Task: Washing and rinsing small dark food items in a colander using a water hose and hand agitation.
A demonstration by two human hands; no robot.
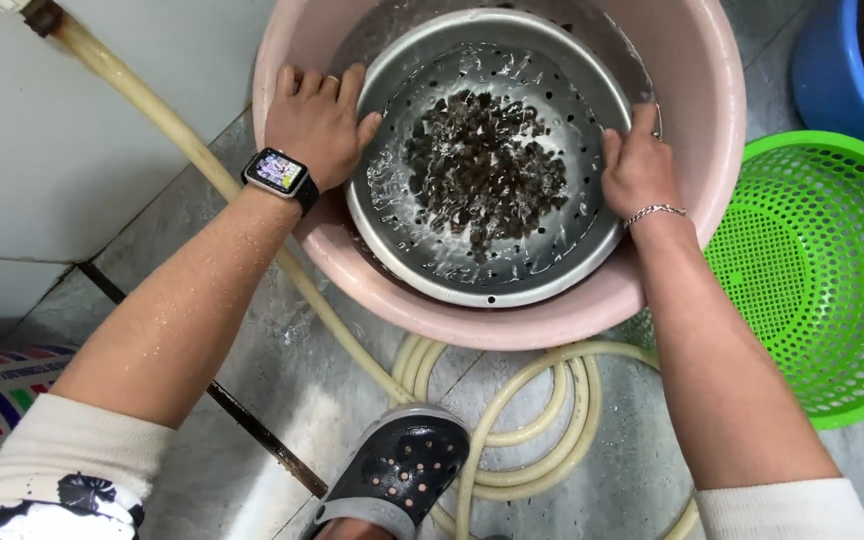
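Nearest the head camera, a dark perforated clog point(399, 470) stands on the wet tiled floor point(202, 400), with a pale hose point(537, 440) coiled just beside it and running up along the wall. Above that, both forearms reach to a pink plastic basin point(512, 325). Inside it sits a perforated metal colander point(497, 285), tilted, with water sheeting over its holes and a heap of small dark pieces point(482, 170), too small to identify, gathered in its middle. The left hand point(319, 122), a smartwatch point(277, 173) on its wrist, lies with spread fingers over the left rim of the colander and basin; the right hand point(637, 165), wearing a thin bracelet, is curled around the colander's right rim. The rinsing looks under way: the pieces are wet, the colander not yet lifted out. A green plastic basket point(822, 270) lies to the right, a blue tub point(832, 70) beyond it.
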